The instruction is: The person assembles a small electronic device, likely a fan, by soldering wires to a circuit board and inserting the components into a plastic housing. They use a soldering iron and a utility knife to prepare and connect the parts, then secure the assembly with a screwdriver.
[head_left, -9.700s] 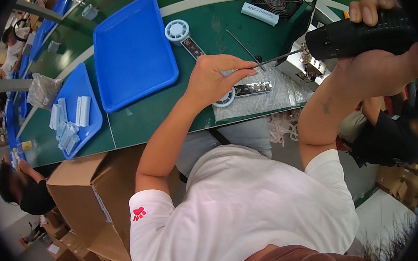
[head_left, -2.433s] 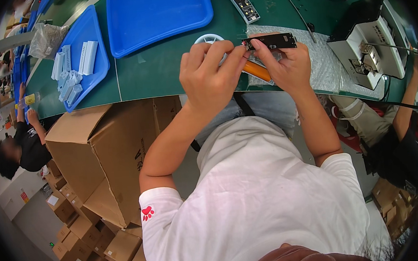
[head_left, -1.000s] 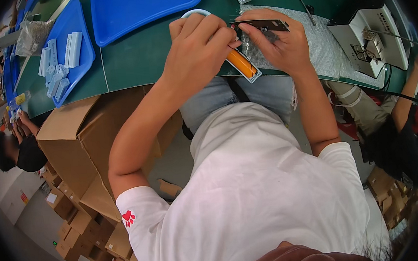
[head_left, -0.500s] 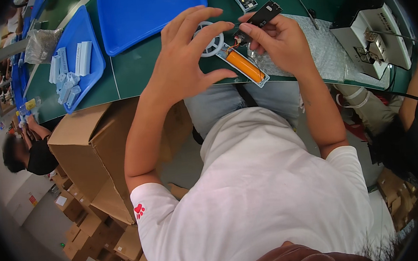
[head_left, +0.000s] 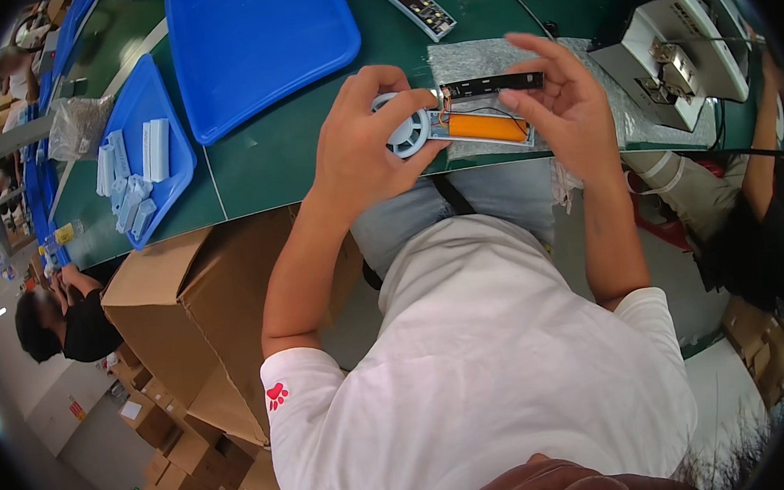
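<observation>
My left hand [head_left: 357,146] is closed round the light-blue slotted round end of a handheld fan housing [head_left: 409,134], its thumb and index finger along the rim. In the housing's narrow body lies an orange cylindrical battery [head_left: 484,127], with thin wires leading up at its left end. Just above the battery is a narrow black circuit board [head_left: 488,85], lying nearly level. My right hand [head_left: 573,106] has the board's right end between thumb and fingers, with the index finger raised off it. Wires join the board's left end, partly hidden by my left fingertips.
Another light-blue casing with a dark board [head_left: 412,2] lies farther back. A blue tray [head_left: 267,61] is at back left; a smaller blue tray [head_left: 176,161] holds pale-blue parts. Bubble wrap [head_left: 461,63] lies under the work. A white boxy device [head_left: 673,66] stands right, a cardboard box [head_left: 163,323] below left.
The board has turned from slanting to nearly level and come closer to the battery. My left hand has gone from spread fingers to gripping the round end. The housing is now nearly level.
</observation>
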`<state>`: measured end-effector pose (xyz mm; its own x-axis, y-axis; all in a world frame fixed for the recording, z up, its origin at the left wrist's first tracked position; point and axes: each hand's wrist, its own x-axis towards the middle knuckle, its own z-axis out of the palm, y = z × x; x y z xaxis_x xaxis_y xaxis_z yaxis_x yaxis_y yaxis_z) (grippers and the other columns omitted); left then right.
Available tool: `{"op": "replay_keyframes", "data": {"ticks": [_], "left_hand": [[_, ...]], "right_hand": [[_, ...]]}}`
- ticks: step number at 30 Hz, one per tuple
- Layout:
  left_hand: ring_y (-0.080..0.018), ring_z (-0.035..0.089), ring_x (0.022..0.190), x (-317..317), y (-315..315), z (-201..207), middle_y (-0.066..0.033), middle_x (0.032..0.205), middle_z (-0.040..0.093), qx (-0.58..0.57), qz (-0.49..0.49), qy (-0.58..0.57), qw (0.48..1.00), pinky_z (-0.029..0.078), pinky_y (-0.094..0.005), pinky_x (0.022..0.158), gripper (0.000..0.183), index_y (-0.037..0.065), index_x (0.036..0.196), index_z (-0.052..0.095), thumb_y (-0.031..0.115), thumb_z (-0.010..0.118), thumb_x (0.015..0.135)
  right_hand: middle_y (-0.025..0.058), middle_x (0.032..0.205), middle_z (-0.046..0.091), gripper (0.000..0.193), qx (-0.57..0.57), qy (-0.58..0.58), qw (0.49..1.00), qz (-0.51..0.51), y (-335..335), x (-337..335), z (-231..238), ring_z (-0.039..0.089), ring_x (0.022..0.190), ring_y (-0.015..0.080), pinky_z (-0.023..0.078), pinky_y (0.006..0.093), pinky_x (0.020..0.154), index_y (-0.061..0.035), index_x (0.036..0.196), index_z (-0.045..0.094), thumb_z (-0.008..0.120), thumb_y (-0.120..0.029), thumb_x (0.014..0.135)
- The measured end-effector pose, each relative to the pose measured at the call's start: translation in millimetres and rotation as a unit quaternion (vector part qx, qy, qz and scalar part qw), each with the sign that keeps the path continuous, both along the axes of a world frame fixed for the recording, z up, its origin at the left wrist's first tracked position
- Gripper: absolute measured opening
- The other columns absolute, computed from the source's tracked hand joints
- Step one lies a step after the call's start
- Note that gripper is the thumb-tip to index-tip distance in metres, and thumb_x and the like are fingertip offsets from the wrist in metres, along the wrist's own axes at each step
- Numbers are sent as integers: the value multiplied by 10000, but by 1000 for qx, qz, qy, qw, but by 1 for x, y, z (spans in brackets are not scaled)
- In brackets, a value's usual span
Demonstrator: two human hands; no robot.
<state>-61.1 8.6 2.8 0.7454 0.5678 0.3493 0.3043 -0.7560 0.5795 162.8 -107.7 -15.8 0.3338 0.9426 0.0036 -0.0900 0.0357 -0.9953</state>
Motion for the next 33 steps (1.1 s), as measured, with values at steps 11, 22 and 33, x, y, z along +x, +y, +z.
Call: {"op": "replay_keyframes", "data": {"ticks": [11,22,33], "left_hand": [[-284,644,966,15,-11,1,-74,1073,690,3,9,7,1000,533,-391,827,410,111,1099,768,181,900,716],[-296,659,989,22,-10,23,-93,1096,705,-36,-15,91,995,536,-390,852,490,114,1234,718,163,862,768],[-297,693,1076,21,-5,0,-83,1044,733,-13,-43,-42,998,563,-394,881,250,62,894,762,51,908,691]], "right_hand": [[135,1210,682,261,188,45,979,71,27,35,-2,683,1103,178,587,315,961,56,1201,664,645,110,946],[189,1212,635,245,187,61,978,70,0,59,-24,617,1146,218,487,362,1016,-5,1055,622,623,95,832],[96,1072,713,192,59,94,993,-29,26,38,-19,693,958,132,588,289,860,9,1100,663,744,-61,940]]}}
